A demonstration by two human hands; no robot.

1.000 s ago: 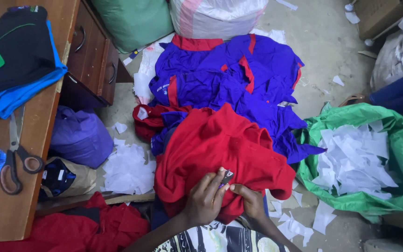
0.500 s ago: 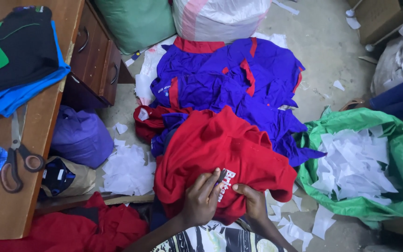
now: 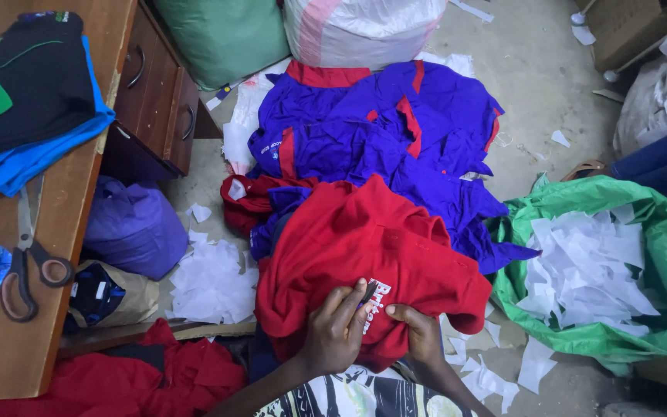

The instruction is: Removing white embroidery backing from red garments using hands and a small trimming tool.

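Observation:
A red shirt (image 3: 364, 247) lies on my lap over a heap of clothes, with white printed lettering (image 3: 377, 303) showing near its lower edge. My left hand (image 3: 335, 332) presses on the cloth and pinches a small dark strip (image 3: 368, 293) beside the lettering. My right hand (image 3: 418, 332) grips the red fabric just right of the print, fingers curled into it. Several blue shirts with red trim (image 3: 380, 131) are piled behind the red one.
A wooden desk (image 3: 48, 232) with drawers stands at left, carrying scissors (image 3: 28, 266) and folded black and blue garments (image 3: 21, 100). A green bag of white paper scraps (image 3: 604, 270) lies at right. A purple bag (image 3: 133, 228) and white scraps (image 3: 210, 282) cover the floor.
The dark strip has been peeled further off the red shirt, uncovering more of the white lettering. My hands stayed in nearly the same place.

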